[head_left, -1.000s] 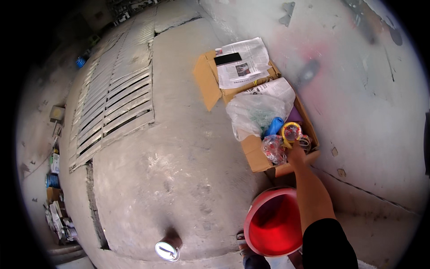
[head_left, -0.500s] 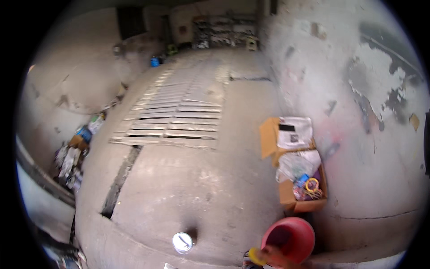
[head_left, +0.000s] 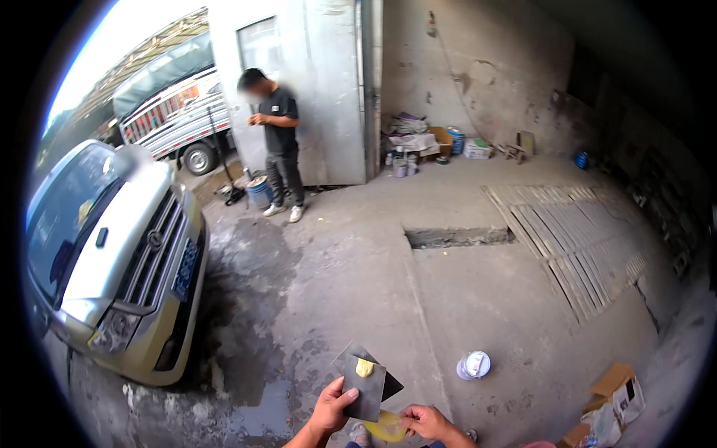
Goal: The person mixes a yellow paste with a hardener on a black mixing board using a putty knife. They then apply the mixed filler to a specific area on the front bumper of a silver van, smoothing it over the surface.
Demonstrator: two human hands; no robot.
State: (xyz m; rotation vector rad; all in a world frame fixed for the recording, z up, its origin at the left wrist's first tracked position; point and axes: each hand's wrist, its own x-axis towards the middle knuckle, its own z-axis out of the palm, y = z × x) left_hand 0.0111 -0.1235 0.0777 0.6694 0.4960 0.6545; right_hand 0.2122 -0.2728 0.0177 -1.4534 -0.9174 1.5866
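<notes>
My left hand (head_left: 331, 408) holds a dark grey flat plate (head_left: 364, 399), its thumb pressed on the plate's face. A lump of pale yellow putty (head_left: 364, 368) sits near the plate's upper edge. Behind the plate a dark, pointed corner (head_left: 391, 385) sticks out to the right; I cannot tell if it is a second plate. My right hand (head_left: 426, 422) pinches the edge of a thin yellow spreader (head_left: 388, 426), just below and right of the plate. The spreader's left end is partly hidden by the plate.
A white paint can (head_left: 473, 365) stands on the concrete floor ahead. At left is a parked van (head_left: 134, 284); beyond it a person (head_left: 282, 142) stands by a metal door (head_left: 328, 97). Slats (head_left: 571, 246) and an open trench (head_left: 459, 237) lie right. Cardboard boxes (head_left: 612, 379) are at lower right.
My view has swung left from the room's far end to the van and doorway. My right hand, with the yellow spreader, has left the red bucket; my left hand with the plate now shows.
</notes>
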